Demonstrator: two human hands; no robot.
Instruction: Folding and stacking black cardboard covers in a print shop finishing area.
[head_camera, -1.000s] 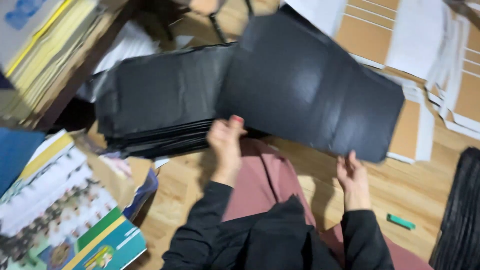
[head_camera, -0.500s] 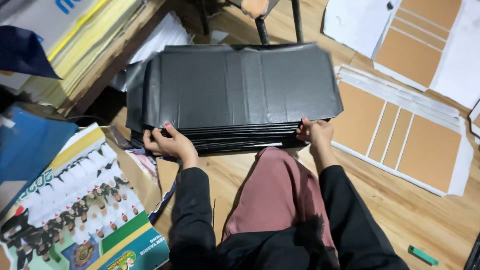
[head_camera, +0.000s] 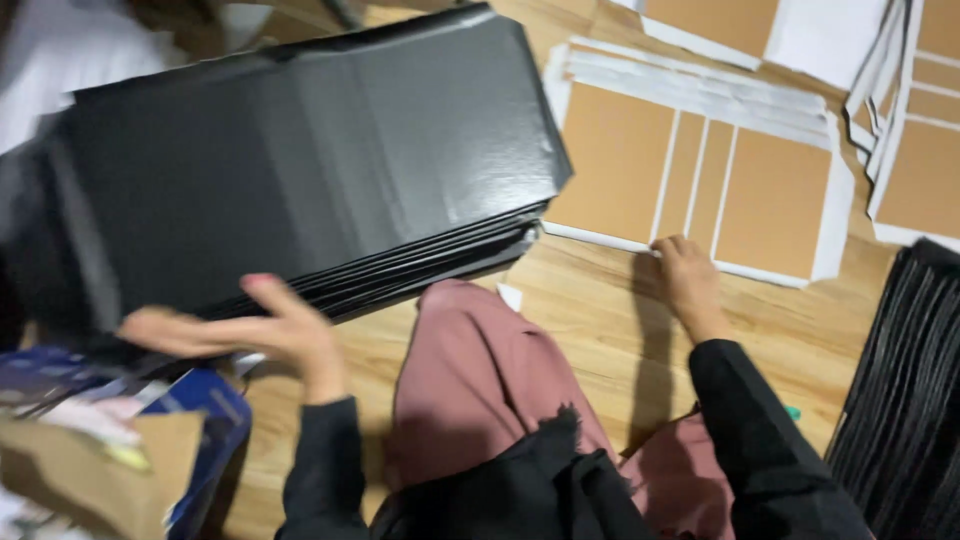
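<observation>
While the head camera looks down past a black sleeve and pink trousers, the left hand hangs flat and released, fingers spread, blurred by motion, at the near edge of a stack of glossy black flat cardboard sheets; whether the fingertips touch the lowest sheets cannot be told; the stack lies just ahead of that hand on the wooden floor, its layered edges fanned toward the trousers. Off to the right, the right hand rests palm down, loosely curled, fingertips on the near white border of a brown-and-white flat cardboard blank, gripping nothing; that blank lies directly beyond this hand, touching the right corner of the black stack; more brown-and-white blanks lie farther out, beyond and to the right of it. Right of the right forearm stands a second pile of black sheets seen edge-on. Below the left hand sit a torn brown cardboard piece and a blue printed booklet, both blurred.
</observation>
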